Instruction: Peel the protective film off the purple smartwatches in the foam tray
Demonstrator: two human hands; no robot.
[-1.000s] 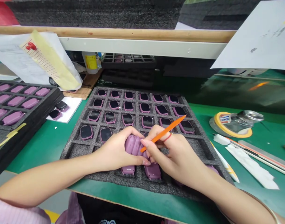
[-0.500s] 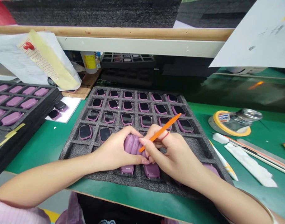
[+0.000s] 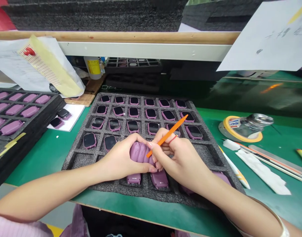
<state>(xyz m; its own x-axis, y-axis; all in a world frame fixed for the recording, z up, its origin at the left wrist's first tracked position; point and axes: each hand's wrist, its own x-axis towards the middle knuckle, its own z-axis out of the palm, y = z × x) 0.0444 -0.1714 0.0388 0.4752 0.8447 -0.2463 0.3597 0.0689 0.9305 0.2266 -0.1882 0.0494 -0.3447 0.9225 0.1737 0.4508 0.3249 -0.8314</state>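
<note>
My left hand [image 3: 121,159] is closed around a purple watch body [image 3: 139,154], held back side up over the near part of a dark foam tray [image 3: 205,149]. My right hand [image 3: 180,159] pinches a thin orange stick [image 3: 169,133] like a pen, its tip against the watch. Several purple watches with dark screens [image 3: 133,125] sit in the tray's far pockets. Two more purple pieces [image 3: 159,179] lie in the near pockets under my hands.
A second foam tray of purple watches [image 3: 11,110] stands at the left, with two loose watches on white paper [image 3: 60,118]. At the right lie a tape roll [image 3: 236,130], a glass jar [image 3: 255,121] and white strips [image 3: 262,172]. Papers [image 3: 42,65] hang at back left.
Both hands and the watch have shifted slightly left and farther up the tray; the orange stick has tilted a little. The grips are unchanged.
</note>
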